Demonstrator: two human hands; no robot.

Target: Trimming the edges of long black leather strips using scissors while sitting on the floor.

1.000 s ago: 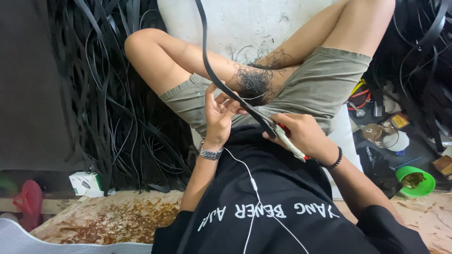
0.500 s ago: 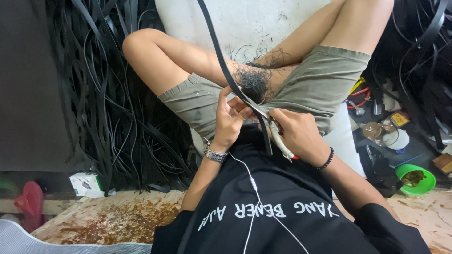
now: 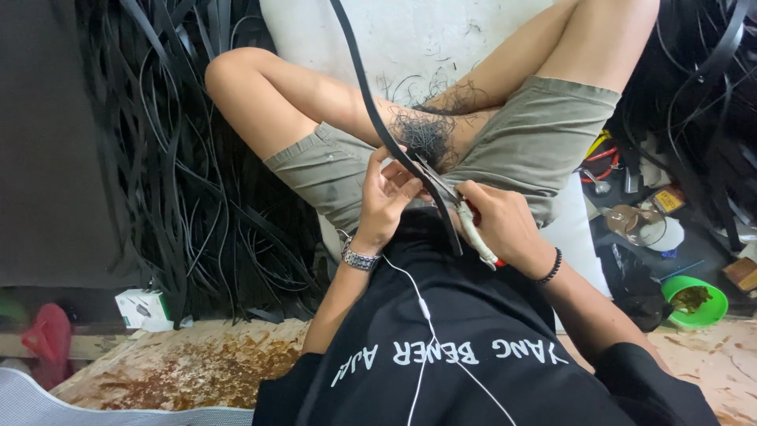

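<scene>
I pinch a long black strip (image 3: pixel 371 95) in my left hand (image 3: pixel 386 201), fingers curled shut on it just where it comes down over my lap. It runs up and away from that hand, past my knee, and its short free end hangs down between my two hands. I judge it light, limp and rubbery: it will sag anywhere unsupported, so the place to hold it is close beside the cut, as my left hand does. My right hand (image 3: pixel 505 229) is closed round the red-and-white handles of a pair of scissors (image 3: pixel 461 217), whose blades meet the strip just beside my left fingers. A heap of black strips (image 3: pixel 181 158) lies beyond my left hand; a green bowl (image 3: pixel 695 300) sits well off past my right wrist.
</scene>
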